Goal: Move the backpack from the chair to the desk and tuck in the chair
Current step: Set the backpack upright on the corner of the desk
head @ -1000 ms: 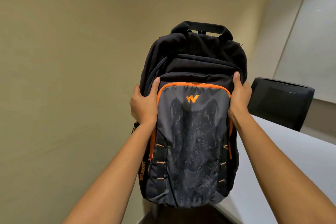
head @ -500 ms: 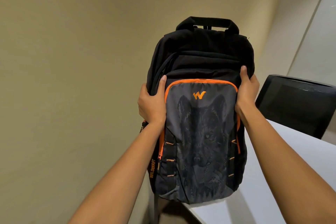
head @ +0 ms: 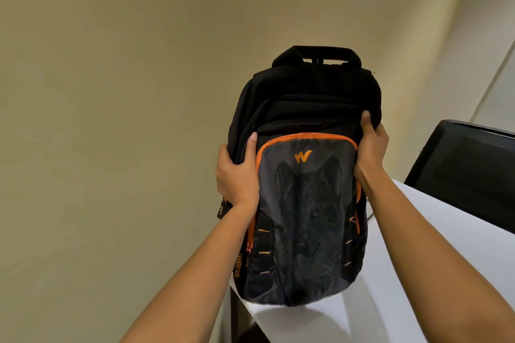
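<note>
A black and grey backpack (head: 303,203) with orange zip trim and a wolf print stands upright in front of me. Its bottom is over the left corner of the white desk (head: 418,273); I cannot tell whether it rests on the top. My left hand (head: 237,175) grips its left side, thumb on the front. My right hand (head: 372,147) grips its right side near the orange zip. Beyond the desk at the right is a black chair back (head: 468,170); whether it is the task's chair I cannot tell.
A plain beige wall (head: 125,120) stands close behind the backpack and to the left. A dark gap (head: 237,317) runs between the wall and the desk's left edge. A lighter panel (head: 498,86) shows at the far right.
Both hands have carried the backpack to the right and forward, from beside the desk's corner to over its surface. The grip on both sides is unchanged.
</note>
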